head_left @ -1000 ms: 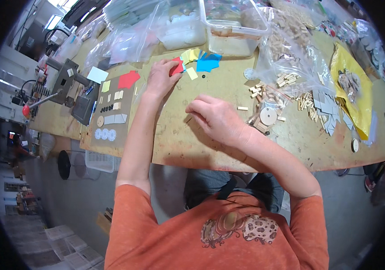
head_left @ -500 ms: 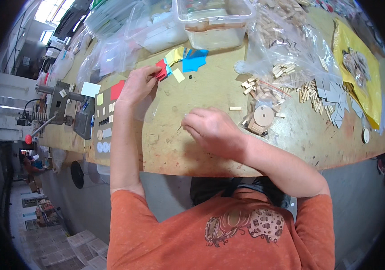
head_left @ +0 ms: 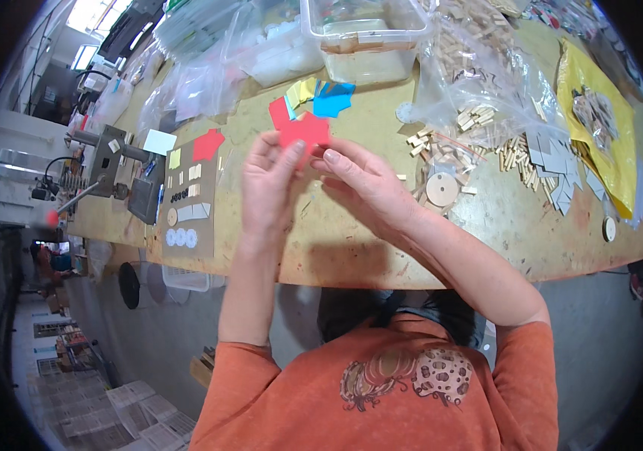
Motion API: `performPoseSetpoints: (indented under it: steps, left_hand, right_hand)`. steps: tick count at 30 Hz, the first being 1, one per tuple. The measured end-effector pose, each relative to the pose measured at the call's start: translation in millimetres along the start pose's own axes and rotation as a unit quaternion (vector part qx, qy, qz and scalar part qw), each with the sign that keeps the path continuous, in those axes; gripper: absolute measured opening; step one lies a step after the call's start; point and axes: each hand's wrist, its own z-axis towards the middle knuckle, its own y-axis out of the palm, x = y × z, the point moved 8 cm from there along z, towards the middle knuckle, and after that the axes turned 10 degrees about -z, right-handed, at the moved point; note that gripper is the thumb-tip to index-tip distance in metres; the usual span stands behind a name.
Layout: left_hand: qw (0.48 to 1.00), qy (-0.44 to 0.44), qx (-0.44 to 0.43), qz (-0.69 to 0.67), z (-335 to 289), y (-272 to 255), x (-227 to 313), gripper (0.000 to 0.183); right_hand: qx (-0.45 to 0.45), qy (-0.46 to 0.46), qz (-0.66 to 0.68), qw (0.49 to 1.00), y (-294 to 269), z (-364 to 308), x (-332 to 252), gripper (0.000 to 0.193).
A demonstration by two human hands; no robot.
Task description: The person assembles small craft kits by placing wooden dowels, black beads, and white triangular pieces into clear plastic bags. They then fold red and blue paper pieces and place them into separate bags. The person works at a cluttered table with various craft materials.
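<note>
Red card (head_left: pixel 312 128), landmark: lower part covered by the left thumb; single sheet or several, cannot be told.
Left hand (head_left: pixel 267 169), at the red card: fingertips partly concealed behind it.
Right hand (head_left: pixel 363 174), beside the red card: some fingers tucked beneath, unseen; its contact with the card unclear.
Wooden stick (head_left: pixel 402 178), right of the red card: mostly obscured by the right hand.
Clear tub (head_left: pixel 370 68), above the red card: far rim cropped by the upper edge.
Red knob (head_left: pixel 51 219), far left of the red card: blurred.
Black pieces (head_left: pixel 179 195), left of the red card: too small to identify.
</note>
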Motion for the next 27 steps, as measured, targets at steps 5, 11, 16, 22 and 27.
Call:
performPoseSetpoints:
  steps: [5, 11, 16, 22, 27]
  left_hand:
    - [0.998, -0.044, -0.041, -0.010, -43.2, 24.5, -42.6, 0.028]
    - [0.989, 0.093, 0.001, 0.119, -40.5, 12.4, -19.9, 0.022]
    - [0.970, 0.147, -0.074, 0.178, -88.3, 56.3, 50.9, 0.016]
    - [0.868, 0.140, -0.446, -0.168, -156.3, 136.5, 97.9, 0.016]
    - [0.864, 0.179, -0.370, -0.291, -154.5, 140.6, 101.2, 0.019]
  right_hand:
    - [-0.061, 0.049, 0.115, 0.990, 1.8, 2.7, 21.1, 0.041]
    - [-0.060, 0.069, 0.219, 0.971, -2.6, 4.6, 19.9, 0.042]
    - [-0.011, 0.116, 0.242, 0.963, -8.8, 3.8, 15.3, 0.043]
    - [-0.051, 0.155, 0.175, 0.971, -3.6, -3.0, 20.0, 0.041]
    - [-0.090, 0.177, 0.154, 0.968, 2.5, -4.2, 24.2, 0.041]
